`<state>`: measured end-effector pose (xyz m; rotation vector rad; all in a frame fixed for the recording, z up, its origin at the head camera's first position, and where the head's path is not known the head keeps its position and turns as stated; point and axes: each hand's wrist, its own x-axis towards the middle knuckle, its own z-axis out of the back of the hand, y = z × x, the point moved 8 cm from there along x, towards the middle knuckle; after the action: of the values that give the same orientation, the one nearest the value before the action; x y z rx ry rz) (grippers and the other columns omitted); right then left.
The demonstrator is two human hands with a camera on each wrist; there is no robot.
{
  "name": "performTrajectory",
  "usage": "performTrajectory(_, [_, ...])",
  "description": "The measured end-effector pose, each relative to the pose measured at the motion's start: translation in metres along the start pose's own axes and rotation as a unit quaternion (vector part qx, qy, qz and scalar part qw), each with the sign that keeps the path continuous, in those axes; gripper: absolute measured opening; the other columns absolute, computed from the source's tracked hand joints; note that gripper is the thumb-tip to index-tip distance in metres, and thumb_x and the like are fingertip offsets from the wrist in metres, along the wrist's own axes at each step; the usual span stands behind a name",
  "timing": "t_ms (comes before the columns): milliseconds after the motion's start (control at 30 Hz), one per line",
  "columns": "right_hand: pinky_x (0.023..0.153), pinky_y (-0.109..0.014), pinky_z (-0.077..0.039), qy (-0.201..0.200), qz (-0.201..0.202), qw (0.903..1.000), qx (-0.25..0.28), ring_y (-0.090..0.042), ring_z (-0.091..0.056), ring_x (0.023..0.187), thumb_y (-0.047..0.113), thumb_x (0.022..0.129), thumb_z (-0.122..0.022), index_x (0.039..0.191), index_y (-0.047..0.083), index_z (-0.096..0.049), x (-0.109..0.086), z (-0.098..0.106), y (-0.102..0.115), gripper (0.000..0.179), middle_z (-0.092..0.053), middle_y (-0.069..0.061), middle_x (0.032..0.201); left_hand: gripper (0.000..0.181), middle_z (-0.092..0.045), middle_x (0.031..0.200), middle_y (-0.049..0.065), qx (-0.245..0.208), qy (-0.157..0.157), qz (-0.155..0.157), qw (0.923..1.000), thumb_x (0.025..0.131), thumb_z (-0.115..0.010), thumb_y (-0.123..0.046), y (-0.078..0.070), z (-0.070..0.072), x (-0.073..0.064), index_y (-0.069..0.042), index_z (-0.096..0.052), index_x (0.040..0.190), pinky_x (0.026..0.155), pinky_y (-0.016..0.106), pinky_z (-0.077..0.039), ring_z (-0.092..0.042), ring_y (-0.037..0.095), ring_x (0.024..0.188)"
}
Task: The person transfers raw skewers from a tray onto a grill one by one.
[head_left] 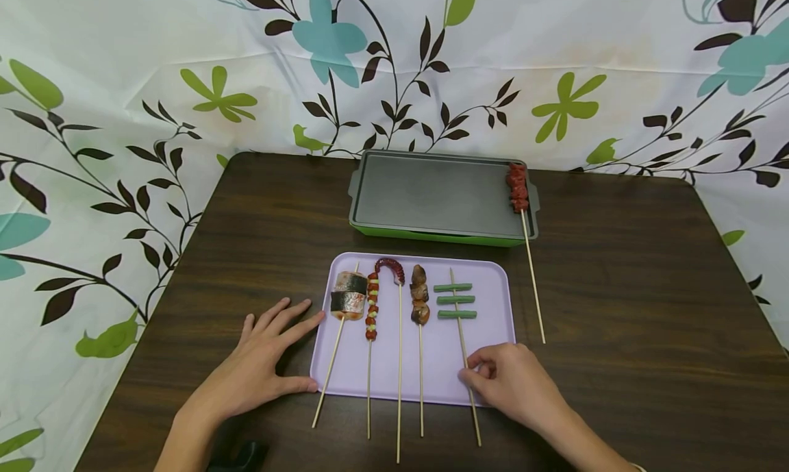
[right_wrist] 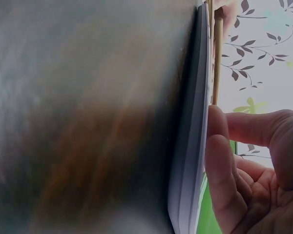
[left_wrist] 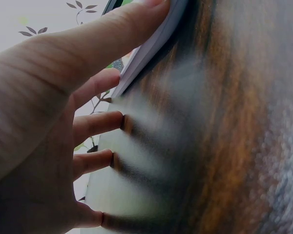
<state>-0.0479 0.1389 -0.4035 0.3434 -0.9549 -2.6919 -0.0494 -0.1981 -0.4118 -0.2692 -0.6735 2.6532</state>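
My right hand (head_left: 508, 383) pinches the wooden stick of a skewer with three green bean pieces (head_left: 456, 299) between thumb and index finger. That skewer lies at the right of a lavender tray (head_left: 493, 287), its stick end past the front rim. In the right wrist view the curled fingers (right_wrist: 222, 170) are right at the tray's rim. My left hand (head_left: 265, 362) rests on the table with fingers spread, thumb and index fingertip at the tray's left edge. Also on the tray lie a seaweed-wrapped skewer (head_left: 348, 295), a thin red-and-green skewer (head_left: 372, 307), a tentacle skewer (head_left: 394, 268) and a browned-chunk skewer (head_left: 420, 294).
Behind the tray stands a green tabletop grill with a grey plate (head_left: 437, 191). A red meat skewer (head_left: 518, 188) lies at the plate's right end, its stick reaching over the front edge toward me. A patterned cloth (head_left: 394, 68) hangs behind the dark wooden table (head_left: 629, 294).
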Motion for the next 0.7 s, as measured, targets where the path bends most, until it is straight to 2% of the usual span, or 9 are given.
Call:
performTrajectory(167, [0.052, -0.019, -0.042, -0.006, 0.006, 0.9999, 0.006, 0.006, -0.046, 0.052, 0.019, 0.081, -0.078, 0.076, 0.016, -0.073, 0.0, 0.004, 0.0, 0.008, -0.053, 0.023, 0.058, 0.097, -0.031, 0.157, 0.004, -0.002, -0.001, 0.0, 1.0, 0.067, -0.078, -0.065, 0.0, 0.0, 0.0, -0.035, -0.039, 0.151, 0.096, 0.081, -0.01, -0.017, 0.041, 0.145])
performTrajectory(467, [0.052, -0.021, -0.042, 0.012, -0.003, 0.9998, 0.016, 0.006, -0.048, 0.05, 0.019, 0.083, -0.077, 0.079, 0.016, -0.073, -0.002, 0.006, -0.003, 0.007, -0.055, 0.024, 0.057, 0.097, -0.031, 0.157, 0.004, -0.002, -0.001, 0.001, 1.0, 0.068, -0.077, -0.067, -0.001, 0.0, -0.001, -0.035, -0.039, 0.151, 0.096, 0.081, -0.01, -0.017, 0.041, 0.144])
performTrajectory(700, [0.053, -0.021, -0.043, 0.007, -0.004, 0.9999, 0.014, 0.006, -0.05, 0.053, 0.018, 0.083, -0.078, 0.08, 0.015, -0.074, -0.005, 0.015, 0.002, 0.006, -0.057, 0.023, 0.06, 0.096, -0.031, 0.157, 0.004, -0.002, 0.0, 0.003, 1.0, 0.067, -0.076, -0.067, -0.001, 0.0, 0.0, -0.036, -0.039, 0.151, 0.096, 0.081, -0.01, -0.017, 0.04, 0.144])
